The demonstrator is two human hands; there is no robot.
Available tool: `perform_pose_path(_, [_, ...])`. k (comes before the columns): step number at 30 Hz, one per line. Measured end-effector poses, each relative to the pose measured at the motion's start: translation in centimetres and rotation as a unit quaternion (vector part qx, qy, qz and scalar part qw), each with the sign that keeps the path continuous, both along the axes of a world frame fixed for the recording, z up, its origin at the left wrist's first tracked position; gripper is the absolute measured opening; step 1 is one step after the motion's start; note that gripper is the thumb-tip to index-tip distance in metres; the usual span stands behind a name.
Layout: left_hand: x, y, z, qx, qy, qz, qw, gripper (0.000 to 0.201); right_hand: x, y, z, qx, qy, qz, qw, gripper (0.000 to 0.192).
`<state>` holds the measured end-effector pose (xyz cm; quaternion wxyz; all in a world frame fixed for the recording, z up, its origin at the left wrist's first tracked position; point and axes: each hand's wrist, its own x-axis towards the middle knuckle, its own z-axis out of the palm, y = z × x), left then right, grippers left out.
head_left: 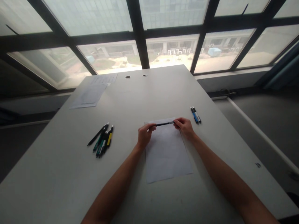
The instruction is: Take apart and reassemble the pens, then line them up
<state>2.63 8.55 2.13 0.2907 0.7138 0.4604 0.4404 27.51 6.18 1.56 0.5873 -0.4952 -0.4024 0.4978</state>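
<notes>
A dark pen (164, 123) is held level above the far end of a white sheet of paper (167, 155) on the grey table (149, 102). My left hand (145, 134) pinches the pen's left end. My right hand (185, 127) pinches its right end. Both forearms reach in from the near edge on either side of the sheet.
Several pens (102, 141), black, green and yellow, lie bunched left of the sheet. Two pens (195, 115), one blue, lie to the right of my right hand. Papers (92, 93) rest at the far left corner. Windows run behind the table's far edge.
</notes>
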Motion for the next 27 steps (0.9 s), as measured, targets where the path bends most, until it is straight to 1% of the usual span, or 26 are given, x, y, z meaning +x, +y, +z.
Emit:
perform_pose_path(3, [0.1,0.0,0.0,0.013,0.005,-0.001,1.0,0.019,0.1,-0.1,0.0,0.011,-0.015,0.008,1.0,0.035])
perform_pose_path(8, [0.2,0.0,0.1,-0.001,0.001,0.0,1.0,0.022,0.3,-0.3,-0.1,0.034,-0.027,0.019,0.999,0.033])
perform_pose_path(14, [0.4,0.0,0.3,-0.012,0.034,-0.015,0.999,0.035,0.2,-0.3,-0.3,0.042,-0.022,0.001,0.999,0.028])
perform_pose_path(15, [0.4,0.1,0.2,-0.017,0.032,-0.017,0.999,0.034,0.2,-0.3,-0.4,0.041,-0.019,-0.006,0.999,0.027])
perform_pose_path(17, [0.4,0.2,0.1,-0.026,0.01,-0.016,0.999,0.027,0.3,-0.2,-0.5,0.04,-0.01,-0.023,0.999,0.026])
perform_pose_path(18, [0.4,0.3,0.1,-0.027,-0.007,-0.013,1.0,0.027,0.3,-0.2,-0.7,0.039,-0.004,-0.032,0.999,0.025])
perform_pose_path(21, [0.4,0.5,0.0,-0.011,-0.049,-0.008,0.999,0.035,0.3,0.0,-1.0,0.036,0.006,-0.049,0.998,0.024])
perform_pose_path(23, [0.3,0.4,0.0,0.006,-0.054,-0.008,0.998,0.03,0.3,0.0,-1.0,0.036,0.006,-0.047,0.998,0.023])
perform_pose_path(26, [0.3,0.3,0.3,0.024,-0.033,-0.016,0.999,0.014,0.3,0.0,-1.0,0.039,-0.003,-0.04,0.998,0.023])
perform_pose_path(27, [0.3,0.2,0.4,0.026,-0.024,-0.019,0.999,0.012,0.3,-0.1,-0.9,0.04,-0.006,-0.038,0.998,0.023])
